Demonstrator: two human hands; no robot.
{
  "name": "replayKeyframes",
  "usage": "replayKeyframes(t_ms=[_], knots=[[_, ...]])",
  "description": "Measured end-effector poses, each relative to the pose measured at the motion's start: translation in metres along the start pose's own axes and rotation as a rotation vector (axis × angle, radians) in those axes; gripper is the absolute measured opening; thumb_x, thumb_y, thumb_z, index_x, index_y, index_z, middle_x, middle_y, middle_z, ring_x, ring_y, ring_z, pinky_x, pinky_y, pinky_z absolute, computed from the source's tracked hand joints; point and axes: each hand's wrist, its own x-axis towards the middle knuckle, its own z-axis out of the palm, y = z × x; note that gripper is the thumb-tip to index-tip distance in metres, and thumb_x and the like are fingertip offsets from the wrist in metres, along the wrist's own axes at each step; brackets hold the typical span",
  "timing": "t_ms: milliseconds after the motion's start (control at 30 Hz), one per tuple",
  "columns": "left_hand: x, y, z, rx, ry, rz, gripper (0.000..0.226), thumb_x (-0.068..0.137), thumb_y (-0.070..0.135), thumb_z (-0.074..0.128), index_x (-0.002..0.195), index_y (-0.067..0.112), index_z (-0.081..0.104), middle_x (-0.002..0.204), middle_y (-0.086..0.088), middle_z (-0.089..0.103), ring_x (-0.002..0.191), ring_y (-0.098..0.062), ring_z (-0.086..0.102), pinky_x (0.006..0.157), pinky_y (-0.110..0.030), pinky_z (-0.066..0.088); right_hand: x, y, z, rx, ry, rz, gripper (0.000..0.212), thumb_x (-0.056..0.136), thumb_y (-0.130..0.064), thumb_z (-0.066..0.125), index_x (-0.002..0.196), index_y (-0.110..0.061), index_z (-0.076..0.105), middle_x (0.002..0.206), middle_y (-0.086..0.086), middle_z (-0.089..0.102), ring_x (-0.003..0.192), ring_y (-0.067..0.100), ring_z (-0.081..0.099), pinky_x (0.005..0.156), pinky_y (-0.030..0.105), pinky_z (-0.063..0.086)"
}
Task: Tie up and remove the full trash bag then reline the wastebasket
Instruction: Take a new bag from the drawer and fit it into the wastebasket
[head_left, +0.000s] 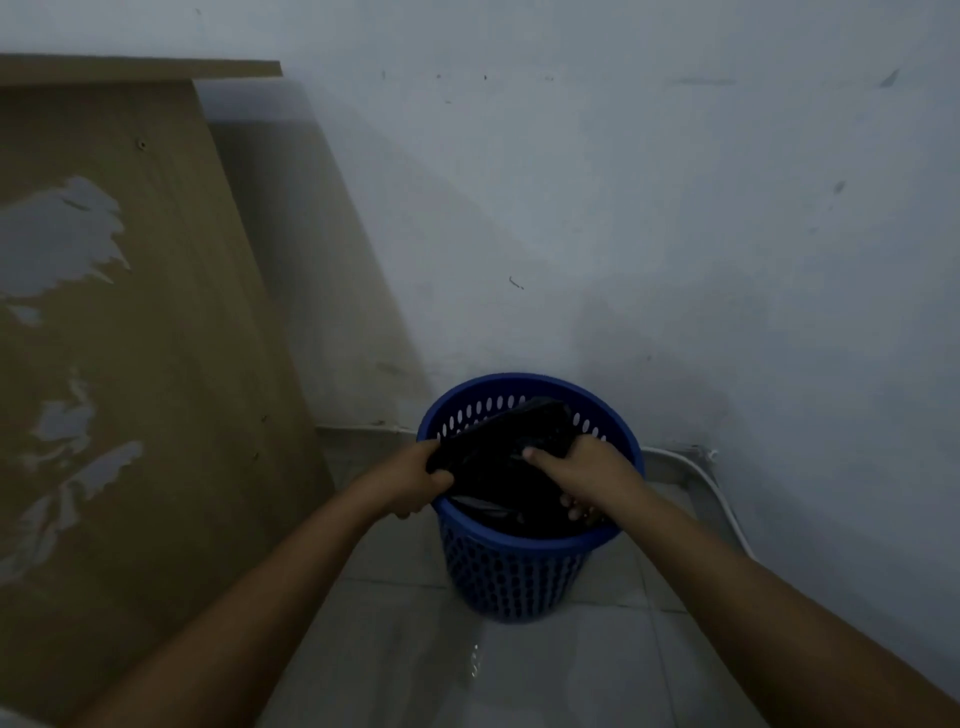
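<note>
A blue wastebasket (519, 566) with perforated sides stands on the tiled floor (395, 670), near a pale wall (623, 208). A black bag (511, 457) sits in its mouth, partly bunched and rising a little above the far rim, the rest sunk down inside. The left hand (415, 480) is at the near-left rim, its fingers curled round the left edge of the bag. The right hand (582, 473) is over the right side of the opening, thumb lying on top of the black plastic and fingers (571, 506) curled down into the basket, gripping the bag there. Both forearms reach in from the lower corners of the view. To the left a brown wooden board (130, 364) with pale patches where its surface has peeled stands against the wall, just beside the basket. A white cable (722, 493) runs along the foot of the wall behind and to the right of the basket
</note>
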Motion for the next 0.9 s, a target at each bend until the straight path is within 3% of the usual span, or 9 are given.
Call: replayKeyframes(t_ms=[133,233,300,367,467,567,667,767,900], knots=[[-0.016,0.006,-0.011,0.117,-0.224,-0.046,0.052,0.106,0.036,0.051,0.157,0.034,0.038,0.129,0.000,0.059,0.092,-0.015,0.065,0.068,-0.028,0.057,0.012,-0.004,0.006,0.175,-0.137,0.010,0.116,0.080,-0.073,0.078,0.167,-0.015,0.028,0.160,0.010,0.049,0.136,0.030,0.056,0.108,0.032,0.050],[-0.020,0.007,-0.016,0.162,-0.294,-0.091,0.056,0.107,0.040,0.049,0.160,0.041,0.030,0.145,-0.001,0.055,0.106,-0.017,0.068,0.088,-0.036,0.061,0.021,-0.001,0.017,0.190,-0.063,-0.044,0.065,0.104,-0.038,0.067,0.158,-0.011,0.043,0.152,0.012,0.055,0.132,0.030,0.057,0.103,0.027,0.047],[-0.015,0.007,-0.018,0.379,-0.195,-0.052,0.059,0.105,0.043,0.053,0.159,0.040,0.031,0.159,-0.009,0.038,0.130,-0.030,0.055,0.105,-0.043,0.051,0.028,0.001,0.018,0.201,0.114,-0.066,0.038,0.109,-0.024,0.054,0.143,-0.009,0.055,0.142,0.013,0.061,0.126,0.033,0.060,0.106,0.037,0.051],[-0.013,0.013,-0.019,0.538,0.030,0.001,0.056,0.101,0.038,0.057,0.154,0.038,0.036,0.153,-0.013,0.030,0.139,-0.041,0.037,0.108,-0.047,0.042,0.028,-0.003,0.012,0.249,0.250,-0.102,0.027,0.107,-0.022,0.050,0.129,-0.010,0.058,0.128,0.017,0.063,0.111,0.033,0.064,0.096,0.046,0.057],[-0.008,0.028,-0.018,0.609,0.289,0.133,0.040,0.097,0.020,0.053,0.136,0.029,0.048,0.131,-0.009,0.040,0.126,-0.037,0.037,0.099,-0.046,0.035,0.028,-0.006,-0.003,0.197,0.375,-0.209,0.024,0.102,-0.023,0.060,0.123,-0.012,0.053,0.123,0.013,0.053,0.095,0.025,0.059,0.072,0.037,0.053],[0.007,0.028,-0.015,0.362,0.292,0.175,0.010,0.097,0.014,0.051,0.105,0.015,0.045,0.111,-0.009,0.047,0.115,-0.035,0.050,0.085,-0.037,0.042,0.025,-0.001,-0.019,-0.067,0.348,-0.319,0.046,0.095,-0.036,0.074,0.126,-0.017,0.046,0.117,0.005,0.038,0.083,0.022,0.052,0.057,0.033,0.041],[0.013,0.025,-0.009,0.040,0.194,0.086,0.029,0.095,0.019,0.064,0.113,0.011,0.043,0.118,-0.010,0.054,0.104,-0.023,0.057,0.066,-0.027,0.044,0.030,0.012,-0.027,-0.359,0.369,-0.349,0.055,0.093,-0.035,0.075,0.134,-0.012,0.046,0.124,0.014,0.039,0.077,0.026,0.051,0.052,0.033,0.034],[0.013,0.026,-0.005,-0.289,0.164,-0.053,0.062,0.094,0.044,0.070,0.136,0.014,0.036,0.124,-0.005,0.055,0.104,-0.020,0.059,0.070,-0.028,0.048,0.033,0.020,-0.033,-0.207,0.463,-0.279,0.038,0.099,-0.027,0.066,0.127,-0.006,0.053,0.128,0.017,0.042,0.095,0.035,0.060,0.068,0.038,0.049],[0.023,0.022,0.005,-0.313,0.332,0.017,0.050,0.093,0.060,0.065,0.116,0.015,0.063,0.110,0.000,0.068,0.096,-0.019,0.067,0.074,-0.031,0.056,0.016,0.016,-0.028,-0.154,0.768,-0.390,0.064,0.088,-0.045,0.073,0.139,-0.013,0.049,0.132,0.007,0.041,0.118,0.030,0.046,0.098,0.045,0.047]])
